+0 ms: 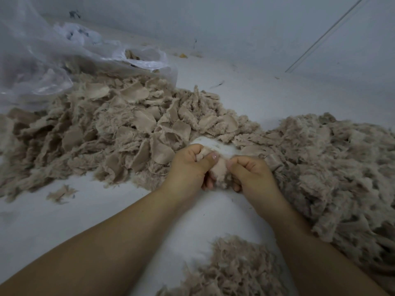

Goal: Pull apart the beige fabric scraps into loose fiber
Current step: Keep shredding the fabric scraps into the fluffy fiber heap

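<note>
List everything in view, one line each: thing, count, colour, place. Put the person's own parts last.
Scrap pile: one, beige, left and centre of the floor.
Fiber pile: one, beige, right side.
Fiber clump: one, beige, bottom centre, between the forearms.
Stray scrap: one, beige, alone on the floor at lower left.
Held scrap: one, beige, between both hands.
Plastic bag: one, clear, upper left, behind the scrap pile.
Floor: white, beneath it all.
Wall: pale grey, along the top.
Left hand: one, grips the held scrap.
Right hand: one, grips the same scrap.
</note>
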The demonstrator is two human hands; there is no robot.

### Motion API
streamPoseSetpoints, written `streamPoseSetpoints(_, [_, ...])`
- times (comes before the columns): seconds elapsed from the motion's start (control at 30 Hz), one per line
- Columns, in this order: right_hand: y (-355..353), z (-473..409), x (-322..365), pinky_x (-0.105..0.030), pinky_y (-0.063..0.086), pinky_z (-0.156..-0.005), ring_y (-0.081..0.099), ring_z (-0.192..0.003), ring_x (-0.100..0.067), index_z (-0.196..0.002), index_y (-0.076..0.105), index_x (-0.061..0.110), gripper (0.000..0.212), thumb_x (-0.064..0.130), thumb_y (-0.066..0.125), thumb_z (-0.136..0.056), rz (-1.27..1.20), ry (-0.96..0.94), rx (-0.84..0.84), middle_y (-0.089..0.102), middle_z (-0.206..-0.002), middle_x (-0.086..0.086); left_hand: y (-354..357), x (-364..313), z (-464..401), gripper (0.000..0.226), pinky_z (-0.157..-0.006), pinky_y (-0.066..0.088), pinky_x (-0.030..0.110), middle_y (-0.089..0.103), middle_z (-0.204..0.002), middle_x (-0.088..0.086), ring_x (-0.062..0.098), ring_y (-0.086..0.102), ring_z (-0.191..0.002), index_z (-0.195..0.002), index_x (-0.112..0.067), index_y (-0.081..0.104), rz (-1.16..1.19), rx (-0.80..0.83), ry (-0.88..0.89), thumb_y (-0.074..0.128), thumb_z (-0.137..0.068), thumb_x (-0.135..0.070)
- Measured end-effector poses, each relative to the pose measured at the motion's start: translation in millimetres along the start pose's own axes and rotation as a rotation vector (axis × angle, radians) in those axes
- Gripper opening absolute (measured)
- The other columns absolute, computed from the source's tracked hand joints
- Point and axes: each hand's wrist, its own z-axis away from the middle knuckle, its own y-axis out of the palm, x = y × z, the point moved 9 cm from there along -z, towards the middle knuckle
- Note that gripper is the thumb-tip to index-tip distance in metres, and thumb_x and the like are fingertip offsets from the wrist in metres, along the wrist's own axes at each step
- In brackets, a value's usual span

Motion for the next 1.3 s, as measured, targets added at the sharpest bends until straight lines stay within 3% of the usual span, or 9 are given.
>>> streamPoseSetpoints(0.23, [-7,-1,-8,-0.022,0.029,-0.042,0.03,-0.04,-0.007,-0.058,0.06,0.019,0.044,0.01,0.05,-0.1,-0.088,0.064,-0.092,0.038,-0.044,0.007,-10,-1,0,0.036,-0.038,0.034,0.02,0.058,-0.051,0.004,0.014,0.047,-0.038,-0.065,-0.03,0.065,0.07,-0.081,0.037,0.059,-0.097,-0.014])
streamPoseSetpoints(0.4, [-18,-2,-12,-0.02,0.03,-0.04,0.028,-0.038,-0.005,-0.061,0.053,0.013,0.041,0.003,0.043,-0.1,-0.196,0.106,-0.189,0.033,-0.043,0.008,-21,0,-4,0.024,-0.039,0.035,0.023,0.056,-0.057,0.009,0.015,0.047,-0.04,-0.074,-0.017,0.058,0.114,-0.17,0.062,0.057,-0.097,-0.011])
streamPoseSetpoints(0.53, [0,3,4,-0.023,0.033,-0.043,0.038,-0.044,-0.012,-0.057,0.056,0.009,0.035,0.019,0.058,-0.09,0.079,-0.058,-0.023,0.043,-0.051,-0.004,-11,-4,-2,0.013,-0.039,0.04,0.025,0.062,-0.059,0.012,0.017,0.051,-0.041,-0.083,-0.013,0.057,0.049,-0.106,0.114,0.059,-0.096,-0.009])
streamPoseSetpoints(0.7, [6,3,11,-0.025,0.039,-0.048,0.045,-0.053,-0.015,-0.064,0.066,0.013,0.038,0.04,0.062,-0.089,0.058,-0.099,0.076,0.052,-0.056,-0.008,-10,-7,-3,0.013,-0.04,0.043,0.026,0.062,-0.06,0.016,0.02,0.055,-0.044,-0.086,-0.01,0.056,0.074,-0.102,0.14,0.063,-0.091,-0.001])
streamPoseSetpoints(0.8, [16,7,16,-0.019,0.039,-0.048,0.047,-0.05,-0.005,-0.062,0.073,0.024,0.026,0.022,0.07,-0.087,0.044,-0.133,0.148,0.061,-0.056,0.004,-9,-6,-2,0.014,-0.041,0.045,0.027,0.06,-0.06,0.018,0.022,0.055,-0.044,-0.083,-0.009,0.057,0.124,-0.086,0.124,0.064,-0.09,0.001])
streamPoseSetpoints(0.9, [15,8,15,-0.017,0.039,-0.048,0.046,-0.047,0.0,-0.061,0.074,0.029,0.042,0.001,0.064,-0.091,0.034,-0.123,0.159,0.06,-0.053,0.01,-13,-3,-3,0.011,-0.042,0.045,0.027,0.059,-0.056,0.017,0.022,0.056,-0.043,-0.086,-0.007,0.057,0.144,-0.118,0.107,0.062,-0.091,0.001])
streamPoseSetpoints(1.03, [6,8,13,-0.026,0.038,-0.05,0.044,-0.052,-0.014,-0.063,0.073,0.023,0.034,0.004,0.065,-0.089,0.028,-0.1,0.106,0.056,-0.054,0.005,-25,-1,-4,0.009,-0.041,0.044,0.026,0.063,-0.059,0.013,0.019,0.056,-0.042,-0.087,-0.005,0.057,0.215,-0.22,0.1,0.061,-0.092,0.001])
streamPoseSetpoints(1.2, [26,26,16,-0.015,0.044,-0.052,0.059,-0.055,-0.008,-0.083,0.08,0.015,0.008,0.009,0.077,-0.079,0.054,-0.066,0.404,0.07,-0.064,-0.004,-22,4,-6,0.008,-0.039,0.042,0.024,0.062,-0.06,0.014,0.018,0.054,-0.041,-0.085,-0.008,0.059,0.252,-0.183,0.045,0.064,-0.091,-0.005])
streamPoseSetpoints(1.3, [15,18,13,-0.019,0.04,-0.051,0.053,-0.052,-0.011,-0.082,0.079,0.01,0.024,0.032,0.068,-0.083,0.008,-0.064,0.279,0.066,-0.059,0.0,-13,3,-6,0.009,-0.037,0.04,0.024,0.063,-0.061,0.015,0.019,0.052,-0.039,-0.083,-0.011,0.063,0.197,-0.082,0.026,0.068,-0.088,-0.007])
